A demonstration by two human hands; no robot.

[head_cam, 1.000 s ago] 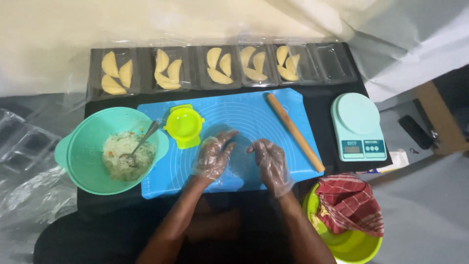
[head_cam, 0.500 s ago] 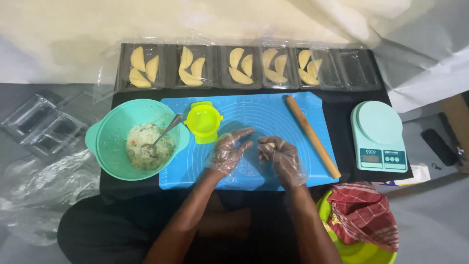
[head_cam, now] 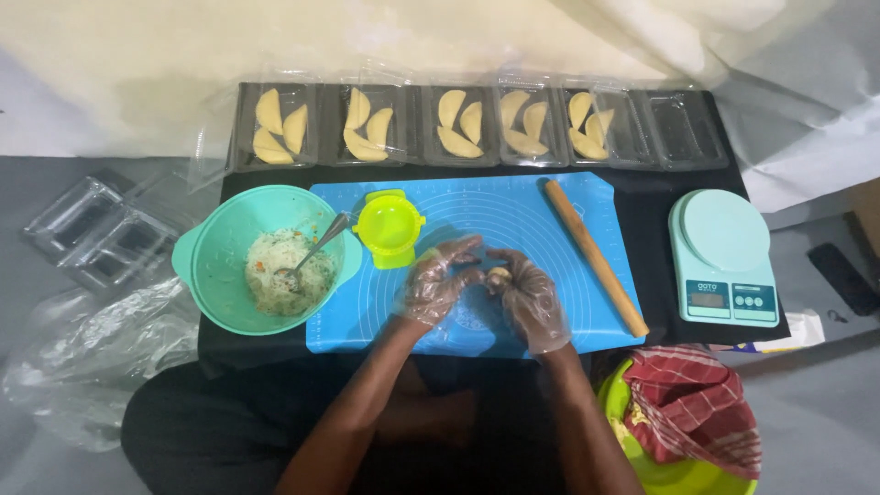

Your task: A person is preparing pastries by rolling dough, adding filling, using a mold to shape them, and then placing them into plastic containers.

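Over the middle of the blue rolling mat (head_cam: 513,220), both gloved hands meet around a small ball of dough (head_cam: 500,274). The left hand (head_cam: 438,280) curls its grip loosely against the lump from the left, while the right hand (head_cam: 532,295) cups it from the right, fingers pressed in on it, so the dough sits caught between the two palms just above the mat; held this way it seems to be getting rounded. Just left of the hands stands a yellow-green dumpling press (head_cam: 390,227), lying open on the mat's far left corner within easy reach. Further left, a teal bowl (head_cam: 220,266) holds a rice-like filling with a spoon (head_cam: 316,247) leaning in it. A wooden rolling pin (head_cam: 596,257) lies aslant along the mat's right side, apart from the hands. Along the far edge of the table, a row of clear trays (head_cam: 683,128) holds folded half-moon pastries (head_cam: 458,124), the rightmost tray bare. A pale green kitchen scale (head_cam: 724,257) sits at right, and a red checked cloth (head_cam: 697,412) covers a green bowl near right.
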